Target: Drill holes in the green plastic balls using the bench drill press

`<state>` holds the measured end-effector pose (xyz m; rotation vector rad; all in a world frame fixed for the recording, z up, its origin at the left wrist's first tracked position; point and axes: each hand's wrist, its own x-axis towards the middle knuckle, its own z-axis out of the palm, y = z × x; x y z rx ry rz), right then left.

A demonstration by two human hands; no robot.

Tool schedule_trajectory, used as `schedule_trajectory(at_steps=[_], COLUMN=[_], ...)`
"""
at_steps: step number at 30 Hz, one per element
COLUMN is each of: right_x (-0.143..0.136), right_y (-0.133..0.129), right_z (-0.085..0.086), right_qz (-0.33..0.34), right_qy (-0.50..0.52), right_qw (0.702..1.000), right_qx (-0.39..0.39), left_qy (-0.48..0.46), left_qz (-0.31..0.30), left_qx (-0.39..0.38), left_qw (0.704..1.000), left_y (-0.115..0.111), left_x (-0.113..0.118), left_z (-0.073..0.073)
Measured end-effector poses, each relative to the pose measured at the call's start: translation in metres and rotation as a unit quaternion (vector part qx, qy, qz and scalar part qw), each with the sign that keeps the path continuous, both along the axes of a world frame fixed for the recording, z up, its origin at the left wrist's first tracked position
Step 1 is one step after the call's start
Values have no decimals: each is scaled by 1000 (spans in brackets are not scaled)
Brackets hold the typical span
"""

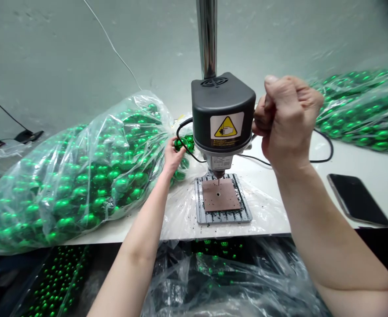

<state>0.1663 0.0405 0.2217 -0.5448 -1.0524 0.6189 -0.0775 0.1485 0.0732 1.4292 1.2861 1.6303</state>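
Observation:
A small drill press (pixel 225 101) with a dark motor housing and a yellow warning label stands in the middle. Its thin bit points down over a brown square board (pixel 222 200) with a small hole, lying on the grey slotted base plate (pixel 202 217). Beside the housing, my right hand (pixel 288 114) is closed in a fist around the press's handle, which the fingers mostly hide. At the bag's mouth, my left hand (pixel 175 154) has its fingers around a shiny green ball (pixel 180 144). More green balls lie close by it.
A large clear plastic bag (pixel 91 163) of green balls fills the left side, another bag (pixel 362 108) lies at right. A phone (pixel 359 198) rests near the table's front edge. Black cable (pixel 329 152) runs behind the press. Below the edge hangs clear plastic (pixel 233 281) with green balls.

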Motion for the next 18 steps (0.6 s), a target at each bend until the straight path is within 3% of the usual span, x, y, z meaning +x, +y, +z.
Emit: schedule_trajectory(at_steps=[3, 5, 10, 14, 18], right_x=[0, 0, 0, 0, 0], right_y=[-1, -1, 6, 12, 11], right_z=[0, 0, -2, -2, 0], right_qz=[4, 6, 1, -15, -13], right_qy=[8, 15, 15, 6, -8], right_qw=[1000, 1000, 1000, 1000, 1000], right_qx=[-2, -1, 3, 18, 13], left_qy=[-97, -184, -272, -268, -241], left_qz=[15, -19, -133, -163, -131], left_qx=[-19, -65, -164, -207, -222], left_qw=[995, 981, 939, 927, 936], left_y=[-40, -71, -131, -153, -156], left_x=[-20, -27, -8, 20, 43], left_z=[8, 11, 1, -21, -40])
